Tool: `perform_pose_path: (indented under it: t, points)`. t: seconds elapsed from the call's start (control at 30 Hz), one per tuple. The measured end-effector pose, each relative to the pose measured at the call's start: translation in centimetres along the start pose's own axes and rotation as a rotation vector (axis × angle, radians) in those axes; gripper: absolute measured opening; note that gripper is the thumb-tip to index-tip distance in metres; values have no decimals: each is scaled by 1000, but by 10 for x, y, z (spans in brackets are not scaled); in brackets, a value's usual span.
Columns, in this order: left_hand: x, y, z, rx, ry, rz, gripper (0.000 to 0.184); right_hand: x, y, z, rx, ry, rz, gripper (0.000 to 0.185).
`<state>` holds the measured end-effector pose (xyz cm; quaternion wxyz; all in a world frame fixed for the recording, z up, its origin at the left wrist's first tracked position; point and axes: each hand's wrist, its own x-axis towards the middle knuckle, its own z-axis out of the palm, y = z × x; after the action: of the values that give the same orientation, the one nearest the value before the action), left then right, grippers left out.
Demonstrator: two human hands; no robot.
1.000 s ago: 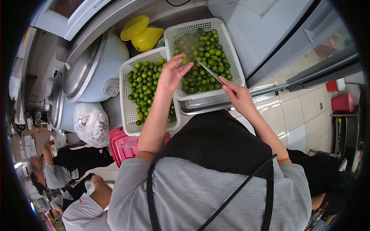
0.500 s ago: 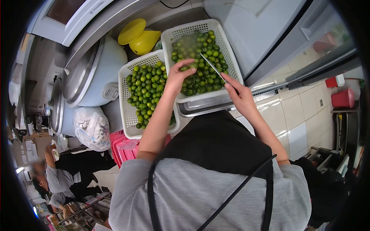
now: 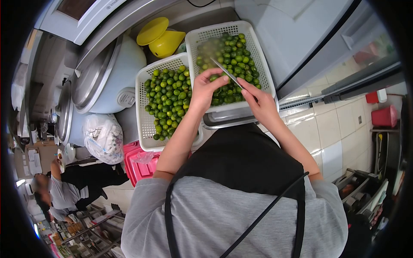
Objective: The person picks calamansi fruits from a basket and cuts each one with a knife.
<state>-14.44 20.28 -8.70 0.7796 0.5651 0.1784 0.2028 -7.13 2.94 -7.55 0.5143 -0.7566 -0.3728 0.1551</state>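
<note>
In my right hand point(image 3: 261, 104) is a knife point(image 3: 226, 72), its blade pointing up and left towards my other hand. The fingers and thumb of my left hand point(image 3: 204, 89) curl together around a small green lime, which they mostly hide. Both hands are over the near part of a white perforated basket point(image 3: 263, 69) filled with limes point(image 3: 237, 56). A blurred patch covers some of the limes at its upper left. Beside my left forearm stands a second white basket point(image 3: 141, 107), also holding many limes point(image 3: 167, 101).
A yellow jug-like container point(image 3: 167, 44) stands behind the baskets. To the left are a large lidded cooker point(image 3: 129, 64), a stuffed plastic bag point(image 3: 102, 138) and a pink container point(image 3: 135, 165). A grey appliance panel point(image 3: 297, 38) borders the right. Another person point(image 3: 69, 193) is at far left.
The knife and my right hand have moved left, closer to my left hand, which has shifted slightly right. The baskets appear a little further right as the view turns.
</note>
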Motion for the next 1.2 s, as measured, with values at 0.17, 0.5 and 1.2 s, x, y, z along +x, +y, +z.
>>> perform_pose_path:
  t: [0.17,0.5,1.2]
  points:
    - [1,1,4,-30,15,-13,27,8,10,1,21,53,-52,31]
    - [13,-7,-7,95,55,107,24,-7,8,0,56,-9,-10,31]
    - [19,37,-94,874,-214,-162,19,-7,18,-45,-78,-54,285,31]
